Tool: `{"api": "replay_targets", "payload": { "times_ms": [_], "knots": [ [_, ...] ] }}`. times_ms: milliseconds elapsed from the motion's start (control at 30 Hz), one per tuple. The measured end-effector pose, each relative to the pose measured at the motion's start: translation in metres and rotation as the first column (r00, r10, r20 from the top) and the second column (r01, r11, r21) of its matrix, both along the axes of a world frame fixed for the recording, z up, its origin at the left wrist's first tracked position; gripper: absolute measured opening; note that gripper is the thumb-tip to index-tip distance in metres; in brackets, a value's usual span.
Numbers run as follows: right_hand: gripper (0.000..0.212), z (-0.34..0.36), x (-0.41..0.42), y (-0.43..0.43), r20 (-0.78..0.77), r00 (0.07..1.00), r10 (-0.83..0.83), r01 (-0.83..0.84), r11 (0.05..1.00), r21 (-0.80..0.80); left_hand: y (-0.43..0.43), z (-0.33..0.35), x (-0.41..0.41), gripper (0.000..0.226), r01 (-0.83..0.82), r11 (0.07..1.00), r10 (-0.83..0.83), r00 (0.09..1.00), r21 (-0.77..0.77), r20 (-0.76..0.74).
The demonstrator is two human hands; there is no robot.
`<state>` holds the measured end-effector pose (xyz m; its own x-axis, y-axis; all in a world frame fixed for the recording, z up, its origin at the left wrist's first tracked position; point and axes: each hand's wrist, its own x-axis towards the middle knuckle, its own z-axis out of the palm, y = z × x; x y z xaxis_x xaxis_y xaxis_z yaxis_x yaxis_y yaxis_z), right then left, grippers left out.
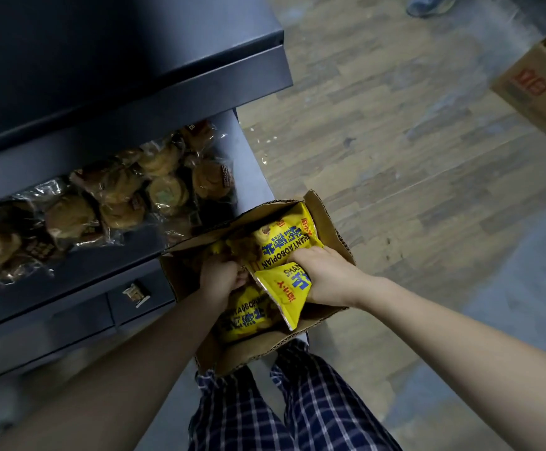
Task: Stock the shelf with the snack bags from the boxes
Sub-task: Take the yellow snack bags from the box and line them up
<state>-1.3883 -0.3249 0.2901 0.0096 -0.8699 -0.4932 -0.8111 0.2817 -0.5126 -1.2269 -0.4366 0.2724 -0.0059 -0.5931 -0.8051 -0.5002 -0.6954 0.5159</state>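
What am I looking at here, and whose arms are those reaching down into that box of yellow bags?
No machine here: a camera worn on a person's head looks down at their own arms. Both hands reach into an open cardboard box of yellow snack bags. The right hand has its grip on the bags; the left hand seems to curl round another beside them. On the dark shelf at left lie clear-wrapped pastries. A second box stands on the wooden floor, upper right.

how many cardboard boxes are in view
2. An open cardboard box stands beside the shelf, at the person's legs, holding yellow snack bags. A second cardboard box sits on the floor at upper right, cut by the frame edge; others may lie out of view.
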Motion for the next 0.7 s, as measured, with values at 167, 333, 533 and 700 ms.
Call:
{"api": "replay_targets", "payload": {
  "times_ms": [167,333,533,700],
  "knots": [
    [0.052,0.006,-0.002,0.012,0.043,0.996,-0.082,0.087,0.988,-0.132,-0.002,0.029,0.004,0.010,0.101,0.990,-0.104,0.994,-0.095,-0.028],
    [0.054,0.024,0.010,0.007,0.188,0.919,-0.346,0.376,0.914,-0.156,0.002,0.050,0.006,0.015,0.070,0.988,-0.074,0.997,-0.141,-0.029],
    [0.050,0.022,0.016,-0.006,0.309,0.558,-0.770,0.785,0.611,0.105,0.011,0.062,0.038,0.024,0.071,0.991,-0.081,0.993,0.109,0.088],
    [0.071,0.004,0.024,-0.009,-0.004,0.708,-0.706,0.704,0.705,0.086,0.015,0.060,0.041,0.032,0.703,0.710,-0.677,0.667,0.038,0.311]
  ]
}}
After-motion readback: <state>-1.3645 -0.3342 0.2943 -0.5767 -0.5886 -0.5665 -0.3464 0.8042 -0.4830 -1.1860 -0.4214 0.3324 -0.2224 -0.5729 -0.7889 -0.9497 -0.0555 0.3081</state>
